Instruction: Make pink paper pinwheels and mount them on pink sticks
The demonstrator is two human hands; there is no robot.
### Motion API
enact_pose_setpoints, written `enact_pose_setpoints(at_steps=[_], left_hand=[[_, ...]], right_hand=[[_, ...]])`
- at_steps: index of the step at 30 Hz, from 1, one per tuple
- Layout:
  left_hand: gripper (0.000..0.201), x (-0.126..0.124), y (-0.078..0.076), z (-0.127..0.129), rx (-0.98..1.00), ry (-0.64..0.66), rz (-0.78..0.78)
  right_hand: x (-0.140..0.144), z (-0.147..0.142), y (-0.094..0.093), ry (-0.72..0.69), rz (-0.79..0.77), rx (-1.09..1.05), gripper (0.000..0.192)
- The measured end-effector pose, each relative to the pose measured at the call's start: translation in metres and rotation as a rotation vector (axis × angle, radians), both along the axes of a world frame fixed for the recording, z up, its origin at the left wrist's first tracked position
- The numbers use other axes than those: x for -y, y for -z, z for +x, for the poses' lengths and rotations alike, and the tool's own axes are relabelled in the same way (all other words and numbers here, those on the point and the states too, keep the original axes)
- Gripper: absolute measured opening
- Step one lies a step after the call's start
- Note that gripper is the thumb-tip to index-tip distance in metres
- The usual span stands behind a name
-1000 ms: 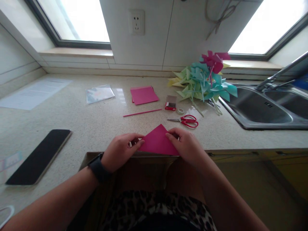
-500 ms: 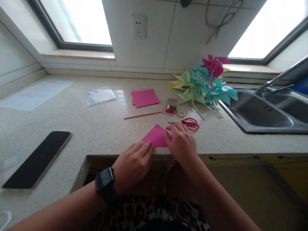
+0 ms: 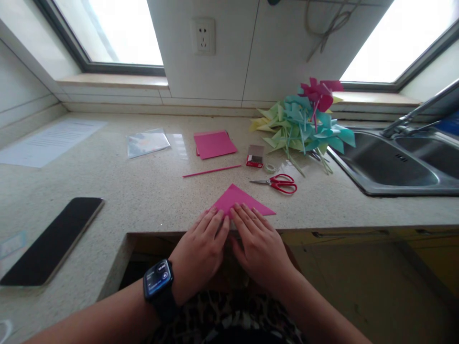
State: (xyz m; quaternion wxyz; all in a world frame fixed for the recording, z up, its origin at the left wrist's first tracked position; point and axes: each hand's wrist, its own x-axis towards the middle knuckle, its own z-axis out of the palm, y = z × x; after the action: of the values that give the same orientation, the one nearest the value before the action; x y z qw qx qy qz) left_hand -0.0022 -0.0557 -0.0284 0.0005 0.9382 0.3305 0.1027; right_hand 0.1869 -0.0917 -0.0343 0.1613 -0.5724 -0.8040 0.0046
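- My left hand (image 3: 200, 249), right hand (image 3: 261, 247): flattened, fingers extended, gripping nothing.
- Folded bright-pink paper triangle (image 3: 234, 197): under both, near tabletop's (image 3: 154, 196) front edge.
- Likely pressing the fold; calls for firm outward strokes.

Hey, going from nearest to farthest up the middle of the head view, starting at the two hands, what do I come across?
Left hand and right hand side by side, pink paper triangle under their fingers, thin pink stick, stack of pink sheets, wall socket.
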Motion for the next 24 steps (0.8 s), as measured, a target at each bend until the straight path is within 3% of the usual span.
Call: enact_pose_setpoints(at_steps=[6, 11, 16, 20, 24], left_hand=[[0.058, 0.003, -0.004, 0.002, -0.047, -0.022, 0.017], [0.059, 0.011, -0.007, -0.002, -0.124, -0.084, 0.033], [0.063, 0.022, -0.012, -0.008, -0.210, -0.203, 0.052], [0.060, 0.023, -0.015, -0.006, -0.245, -0.178, 0.114], [0.054, 0.023, -0.013, -0.004, -0.315, -0.164, 0.174]], right_hand=[[0.010, 0.032, 0.004, 0.075, 0.033, 0.100, 0.059], [0.015, 0.039, 0.007, 0.117, 0.037, 0.111, 0.060], [0.016, 0.036, 0.006, 0.135, 0.003, 0.115, 0.061], [0.015, 0.025, -0.001, 0.138, 0.021, 0.062, 0.061], [0.014, -0.005, -0.007, -0.015, 0.017, -0.036, 0.056]])
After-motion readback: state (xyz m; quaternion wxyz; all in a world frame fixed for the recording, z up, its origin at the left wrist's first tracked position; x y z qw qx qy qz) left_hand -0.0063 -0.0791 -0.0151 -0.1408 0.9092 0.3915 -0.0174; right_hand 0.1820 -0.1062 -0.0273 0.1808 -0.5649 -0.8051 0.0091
